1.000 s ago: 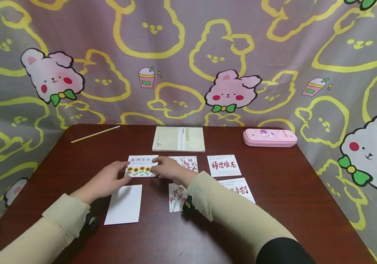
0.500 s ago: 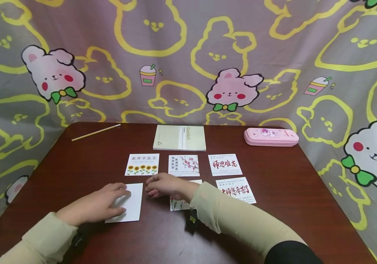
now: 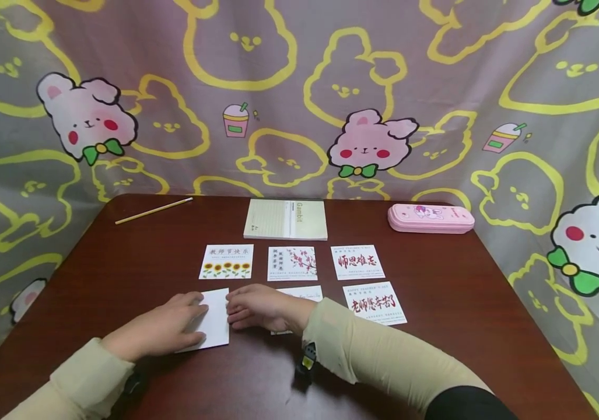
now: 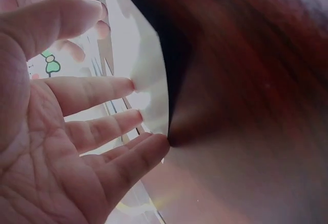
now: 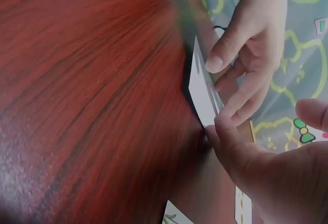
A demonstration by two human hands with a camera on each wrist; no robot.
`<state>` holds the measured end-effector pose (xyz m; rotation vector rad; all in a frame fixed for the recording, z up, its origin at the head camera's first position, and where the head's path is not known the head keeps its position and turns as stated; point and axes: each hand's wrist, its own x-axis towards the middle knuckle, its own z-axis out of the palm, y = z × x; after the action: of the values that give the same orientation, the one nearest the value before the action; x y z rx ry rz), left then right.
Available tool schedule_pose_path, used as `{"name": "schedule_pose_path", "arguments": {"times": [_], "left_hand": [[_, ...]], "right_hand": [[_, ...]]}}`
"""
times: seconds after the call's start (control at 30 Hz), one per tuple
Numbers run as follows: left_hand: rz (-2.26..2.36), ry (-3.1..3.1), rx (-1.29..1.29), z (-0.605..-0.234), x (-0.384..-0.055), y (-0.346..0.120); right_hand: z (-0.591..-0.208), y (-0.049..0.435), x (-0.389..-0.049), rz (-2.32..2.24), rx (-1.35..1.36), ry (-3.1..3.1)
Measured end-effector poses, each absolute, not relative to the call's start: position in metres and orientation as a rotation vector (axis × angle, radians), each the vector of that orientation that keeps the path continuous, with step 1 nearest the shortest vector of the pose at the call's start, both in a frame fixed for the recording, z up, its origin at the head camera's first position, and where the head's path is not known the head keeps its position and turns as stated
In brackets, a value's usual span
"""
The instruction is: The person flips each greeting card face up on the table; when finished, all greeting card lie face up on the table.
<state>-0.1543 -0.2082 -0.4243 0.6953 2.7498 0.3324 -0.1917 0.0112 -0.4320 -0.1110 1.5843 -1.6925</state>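
Observation:
A plain white card [image 3: 216, 321] lies on the brown table, its left part hidden under my left hand [image 3: 160, 328]. The left fingertips and thumb rest on the card with fingers spread; in the left wrist view, fairly straight fingers [image 4: 95, 93] touch its white surface. My right hand [image 3: 262, 308] is at the card's right edge, and in the right wrist view its fingertips [image 5: 218, 129] touch that edge. Beneath the right hand and wrist, another printed card [image 3: 299, 291] is mostly covered. Just beyond the white card lies a sunflower card [image 3: 226, 261].
To the right are a blossom card [image 3: 292, 263] and two cards with red writing, one upper [image 3: 357, 262] and one lower [image 3: 375, 303]. Along the back lie a pencil [image 3: 154, 211], a notebook [image 3: 286, 220] and a pink pencil case [image 3: 430, 219]. A patterned curtain [image 3: 278, 116] hangs behind.
Both hands have left the sunflower card and come nearer, to the plain white card. The right hand has reached its right edge, and the white card has shifted slightly right and away.

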Motion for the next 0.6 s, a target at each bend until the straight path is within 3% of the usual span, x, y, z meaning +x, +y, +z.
{"name": "schedule_pose_path", "arguments": {"times": [0.6], "left_hand": [[0.594, 2.737, 0.670, -0.4253, -0.1538, -0.2092]], "right_hand": [[-0.4333, 0.0058, -0.1899, -1.772, -0.050, 1.589]]}}
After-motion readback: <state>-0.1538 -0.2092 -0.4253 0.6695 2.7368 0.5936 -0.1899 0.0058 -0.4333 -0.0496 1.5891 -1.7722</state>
